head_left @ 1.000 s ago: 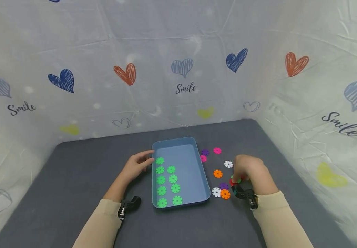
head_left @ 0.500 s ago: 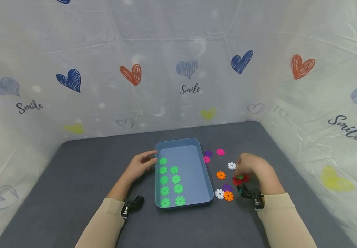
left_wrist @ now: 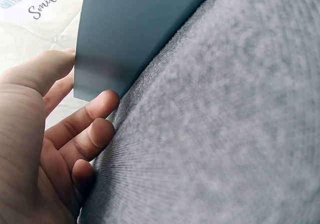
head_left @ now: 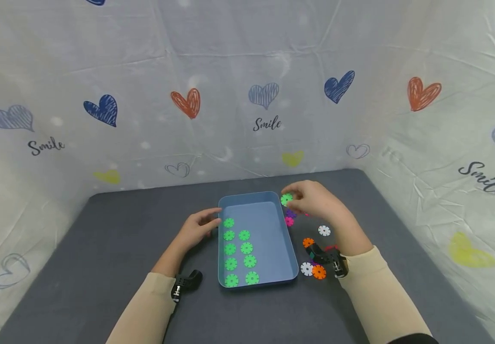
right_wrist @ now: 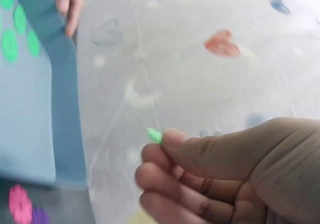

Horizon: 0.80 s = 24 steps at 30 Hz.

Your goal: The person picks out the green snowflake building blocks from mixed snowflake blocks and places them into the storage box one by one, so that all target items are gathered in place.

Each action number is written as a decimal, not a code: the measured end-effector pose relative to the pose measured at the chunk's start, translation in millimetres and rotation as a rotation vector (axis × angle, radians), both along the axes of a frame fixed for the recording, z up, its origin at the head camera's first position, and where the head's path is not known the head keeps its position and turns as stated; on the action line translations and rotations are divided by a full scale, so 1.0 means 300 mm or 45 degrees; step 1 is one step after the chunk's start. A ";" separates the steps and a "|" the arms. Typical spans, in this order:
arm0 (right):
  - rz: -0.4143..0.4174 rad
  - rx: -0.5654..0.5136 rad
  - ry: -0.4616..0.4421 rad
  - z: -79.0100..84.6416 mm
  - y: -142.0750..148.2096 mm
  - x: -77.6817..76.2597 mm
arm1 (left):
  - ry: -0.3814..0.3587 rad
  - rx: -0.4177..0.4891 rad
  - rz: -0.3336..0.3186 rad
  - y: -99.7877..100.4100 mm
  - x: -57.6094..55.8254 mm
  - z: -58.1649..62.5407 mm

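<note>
My right hand (head_left: pixel 315 198) pinches a green notched plastic disc (head_left: pixel 286 198) between thumb and fingers, held just past the tray's far right corner. In the right wrist view the disc (right_wrist: pixel 155 135) shows edge-on at the thumb tip, the other fingers curled below. A blue rectangular tray (head_left: pixel 271 239) holds several green discs (head_left: pixel 249 261), laid in two columns on its left side. At the tray's left wall is my left hand (head_left: pixel 193 231), its relaxed thumb and fingers touching the outside. Close up, the fingertips (left_wrist: pixel 105 102) lie along the tray's lower edge.
Loose discs lie right of the tray: pink (head_left: pixel 289 221), purple (head_left: pixel 291 213), white (head_left: pixel 324 231), orange (head_left: pixel 319 272) and a partly hidden red (head_left: pixel 330 247). My right forearm hangs over some. A heart-printed cloth (head_left: pixel 230 119) walls in the dark grey table (head_left: pixel 144 215).
My right hand has picked the green disc off the red ones and carried it up and left toward the tray's far corner. The left hand stays at the tray wall.
</note>
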State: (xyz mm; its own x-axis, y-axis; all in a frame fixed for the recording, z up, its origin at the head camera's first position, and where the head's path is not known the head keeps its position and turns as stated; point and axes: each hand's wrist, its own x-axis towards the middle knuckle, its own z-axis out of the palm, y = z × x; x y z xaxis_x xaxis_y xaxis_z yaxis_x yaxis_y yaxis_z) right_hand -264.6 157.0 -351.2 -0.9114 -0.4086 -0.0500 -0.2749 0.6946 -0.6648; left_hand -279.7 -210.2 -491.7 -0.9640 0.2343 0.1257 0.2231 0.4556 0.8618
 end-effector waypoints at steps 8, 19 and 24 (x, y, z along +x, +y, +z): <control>0.057 -0.087 -0.063 -0.047 -0.191 -0.095 | 0.011 0.000 -0.023 0.012 0.001 -0.004; 0.121 0.209 0.047 -0.259 -0.336 -0.138 | 0.002 0.019 -0.012 0.011 -0.006 0.002; 0.142 0.349 0.183 -0.313 -0.377 -0.133 | -0.003 0.031 -0.018 -0.004 -0.003 0.002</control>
